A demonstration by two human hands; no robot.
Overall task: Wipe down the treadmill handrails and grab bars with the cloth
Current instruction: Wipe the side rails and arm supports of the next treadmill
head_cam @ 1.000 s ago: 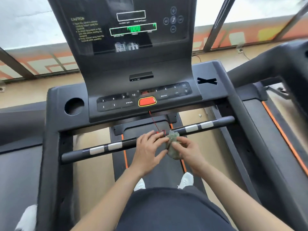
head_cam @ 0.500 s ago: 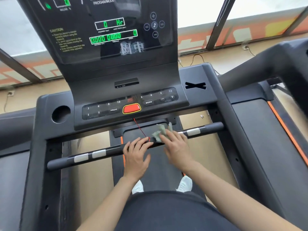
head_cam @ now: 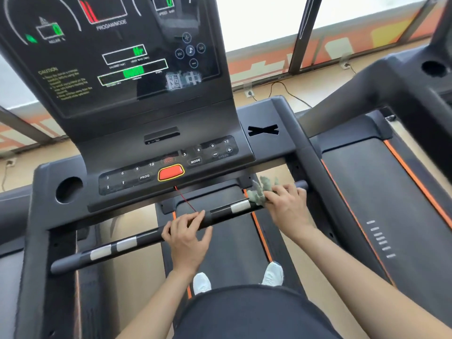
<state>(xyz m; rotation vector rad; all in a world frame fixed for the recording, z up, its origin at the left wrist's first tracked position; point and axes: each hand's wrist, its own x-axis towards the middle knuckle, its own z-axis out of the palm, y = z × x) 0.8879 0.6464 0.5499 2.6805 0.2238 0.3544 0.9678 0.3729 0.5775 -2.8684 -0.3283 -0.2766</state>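
Note:
A black grab bar point(head_cam: 146, 237) with silver sensor patches runs across the treadmill below the console, from low left to upper right. My right hand point(head_cam: 287, 205) presses a crumpled grey-green cloth point(head_cam: 260, 193) onto the bar near its right end. My left hand point(head_cam: 187, 234) rests on the middle of the bar, fingers curled over it, next to the red safety cord point(head_cam: 186, 200). The right handrail point(head_cam: 325, 172) and left handrail point(head_cam: 36, 241) are dark grey side arms.
The console point(head_cam: 137, 69) with lit display and red stop button point(head_cam: 171, 172) rises just beyond the bar. A cup holder hole point(head_cam: 69, 189) is at the left. A second treadmill point(head_cam: 391, 192) stands close on the right. My white shoes point(head_cam: 272, 274) stand on the belt.
My right hand has slid the cloth along the bar from its middle toward the right end. My left hand let go of the cloth and settled on the bar's middle.

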